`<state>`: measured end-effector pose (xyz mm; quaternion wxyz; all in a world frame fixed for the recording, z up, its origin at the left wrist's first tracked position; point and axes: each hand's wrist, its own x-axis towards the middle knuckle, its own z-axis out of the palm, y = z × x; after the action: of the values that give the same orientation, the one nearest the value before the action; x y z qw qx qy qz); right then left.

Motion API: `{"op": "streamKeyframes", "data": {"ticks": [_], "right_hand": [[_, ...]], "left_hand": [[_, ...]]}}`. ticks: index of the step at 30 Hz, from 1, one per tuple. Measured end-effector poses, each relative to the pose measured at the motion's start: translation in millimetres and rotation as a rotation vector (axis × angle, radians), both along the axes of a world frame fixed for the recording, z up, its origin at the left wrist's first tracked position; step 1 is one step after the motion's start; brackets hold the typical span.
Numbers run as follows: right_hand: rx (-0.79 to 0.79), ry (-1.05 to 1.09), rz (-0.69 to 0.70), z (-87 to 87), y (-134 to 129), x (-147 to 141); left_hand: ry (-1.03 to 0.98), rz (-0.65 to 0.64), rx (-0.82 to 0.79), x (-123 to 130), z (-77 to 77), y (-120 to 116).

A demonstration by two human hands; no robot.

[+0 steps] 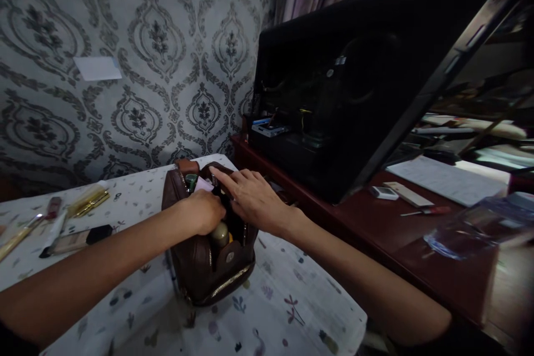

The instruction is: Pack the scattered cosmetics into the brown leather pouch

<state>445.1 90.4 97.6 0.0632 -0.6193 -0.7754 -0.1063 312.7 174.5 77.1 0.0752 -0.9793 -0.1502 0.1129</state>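
Observation:
A dark brown leather handbag [192, 272] with gold zips stands unzipped on the patterned white cloth. My left hand [204, 211] reaches into its mouth with curled fingers; the fingertips, and whatever they may hold, are hidden inside. On the bag's right side, my right hand [256, 200] grips the rim, its index finger stretched along the far edge. Inside the bag, a rounded gold-coloured item [219, 235] sits just below my left hand. Farther back, a pale pink piece [203, 184] and a small green item [191, 181] show near the opening.
Left on the cloth lie a foundation bottle [77, 240], a gold packet [88, 200] and a brush-like gold stick [20, 236]. To the right, a large black monitor or TV [334, 83] stands on a dark red desk [354, 233] with papers [450, 178], a screwdriver [434, 211] and a clear plastic container [467, 228].

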Motion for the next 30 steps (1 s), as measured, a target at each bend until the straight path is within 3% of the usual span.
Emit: {"op": "streamKeyframes", "data": {"ticks": [7, 16, 22, 26, 30], "right_hand": [[-0.027, -0.058, -0.020, 3.3, 7.8, 0.5], [-0.050, -0.094, -0.011, 11.3, 20.7, 3.2], [-0.036, -0.099, -0.003, 8.9, 19.4, 2.7], [-0.053, -0.087, -0.007, 8.2, 19.2, 2.7], [-0.071, -0.044, -0.003, 5.9, 19.3, 2.3]], "left_hand": [[0.163, 0.028, 0.074, 3.9, 20.2, -15.9], [0.149, 0.034, 0.052, -2.8, 19.8, -14.4], [0.171, 0.144, -0.014, -4.2, 25.1, -12.4], [0.023, 0.153, -0.099, -17.7, 36.1, -13.1], [-0.323, 0.148, -0.145, -55.6, 45.1, -16.4]]}}
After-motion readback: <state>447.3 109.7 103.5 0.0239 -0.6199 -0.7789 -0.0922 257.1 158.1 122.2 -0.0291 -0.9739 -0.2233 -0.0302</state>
